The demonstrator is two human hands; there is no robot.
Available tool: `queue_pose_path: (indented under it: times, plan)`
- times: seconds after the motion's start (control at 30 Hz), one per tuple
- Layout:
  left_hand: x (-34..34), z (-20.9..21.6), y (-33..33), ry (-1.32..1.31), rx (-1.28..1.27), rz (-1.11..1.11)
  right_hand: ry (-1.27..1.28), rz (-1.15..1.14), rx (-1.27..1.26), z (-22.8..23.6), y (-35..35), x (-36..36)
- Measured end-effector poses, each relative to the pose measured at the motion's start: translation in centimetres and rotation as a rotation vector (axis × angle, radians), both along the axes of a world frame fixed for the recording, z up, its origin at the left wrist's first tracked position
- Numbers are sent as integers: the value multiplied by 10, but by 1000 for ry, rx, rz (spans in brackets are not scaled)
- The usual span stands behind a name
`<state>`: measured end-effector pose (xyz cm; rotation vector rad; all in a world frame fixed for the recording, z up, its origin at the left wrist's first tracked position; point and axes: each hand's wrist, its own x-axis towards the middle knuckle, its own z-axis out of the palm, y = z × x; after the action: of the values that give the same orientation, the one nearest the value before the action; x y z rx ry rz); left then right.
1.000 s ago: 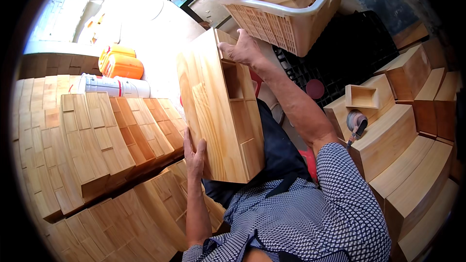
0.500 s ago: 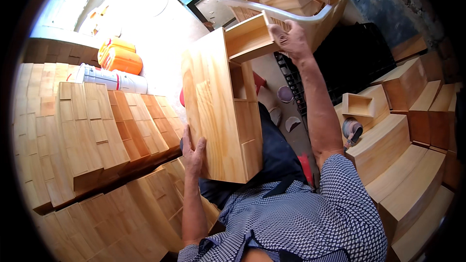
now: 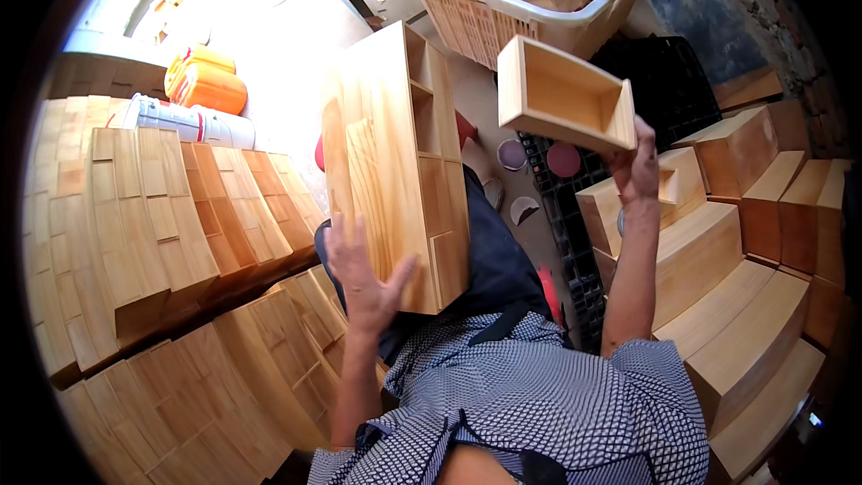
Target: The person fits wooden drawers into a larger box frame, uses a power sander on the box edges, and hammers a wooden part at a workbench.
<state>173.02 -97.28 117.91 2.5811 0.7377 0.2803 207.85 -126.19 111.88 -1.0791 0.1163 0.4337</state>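
A pale wooden cabinet (image 3: 377, 153) stands tilted across my lap, its face of small compartments and drawer fronts turned to the right. My left hand (image 3: 364, 278) is at its near left side, fingers spread; whether the palm touches the wood I cannot tell. Off to the right, my right hand (image 3: 637, 166) grips a small wooden drawer (image 3: 575, 94) by its near right end. The drawer is held up, open side toward me, with nothing inside. Two openings at the cabinet's far end show no drawer in them.
A white plastic basket (image 3: 539, 18) of wooden drawers stands ahead. Stacked wooden cabinets (image 3: 153, 216) fill the left, with wooden boxes (image 3: 691, 260) on the right. Black plastic pallets (image 3: 669, 81) lie beyond my right hand. Orange containers (image 3: 208, 85) and white buckets (image 3: 189, 121) stand far left.
The drawer has come out of the cabinet's far compartment and moved right in my right hand. My left hand's fingers have spread, and the palm has shifted over the cabinet's side.
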Motion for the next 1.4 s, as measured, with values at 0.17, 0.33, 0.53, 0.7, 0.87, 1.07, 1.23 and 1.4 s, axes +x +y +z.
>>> queue_pose_path:
  times: [0.17, 0.33, 0.53, 0.7, 0.87, 1.07, 1.23, 1.4]
  plan:
    - [31, 5, -56, 114, 7, -26, 168, 46, 167, -32, 5, -61]
    - [59, -16, -28, 71, 54, -13, 249, 115, 151, -55, 1, -68]
    - [80, -25, -16, 112, 100, -10, 297, 77, 134, -68, 2, -77]
    - [111, -48, 3, 171, 221, -21, 312, 86, 182, -70, 4, -82]
    - [154, -66, 30, 192, 292, -23, 292, 91, 194, -58, -2, -86]
    - [172, -70, 88, 138, 266, -17, 167, 205, 178, -36, 10, -84]
    - [130, 14, 9, -344, -203, -351, -24, 275, -163, 20, 28, -107]
    - [67, 38, -108, 56, -35, -553, 37, 529, -179, 21, 28, -134]
